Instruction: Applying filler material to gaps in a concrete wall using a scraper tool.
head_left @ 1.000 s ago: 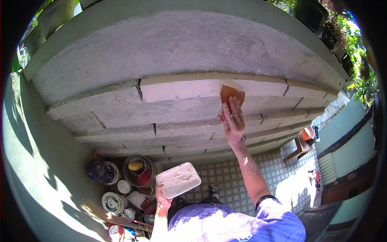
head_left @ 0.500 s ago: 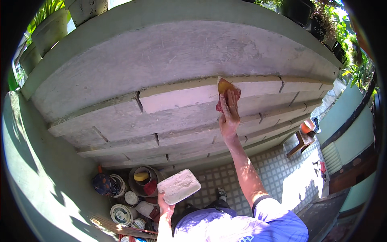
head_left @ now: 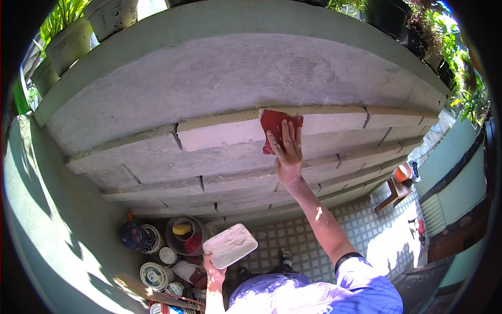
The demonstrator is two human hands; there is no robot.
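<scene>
My right hand (head_left: 286, 152) reaches up to the wall with its fingers stretched over a flat red spreader (head_left: 281, 120). The spreader lies against the pale, freshly coated face of the top raised band (head_left: 219, 135), and its lower corner has a rough outline. Light smears mark these fingers. Lower down, my left hand (head_left: 213, 268) grips a shallow white tray (head_left: 230, 246) by its near left edge. Whitish paste covers the tray's inside. The left fingers are partly hidden under the tray.
Below on the left stand a large bucket (head_left: 205, 230) with a yellow item inside, several paint tins (head_left: 154, 276) and a wooden plank (head_left: 141, 289). A wooden stool (head_left: 392, 196) stands at right on the tiled floor (head_left: 334, 230). Potted plants (head_left: 68, 44) line the wall top.
My right hand has moved a little left and down along the band, and the spreader has turned to show its red face. The left hand and tray are nearly still.
</scene>
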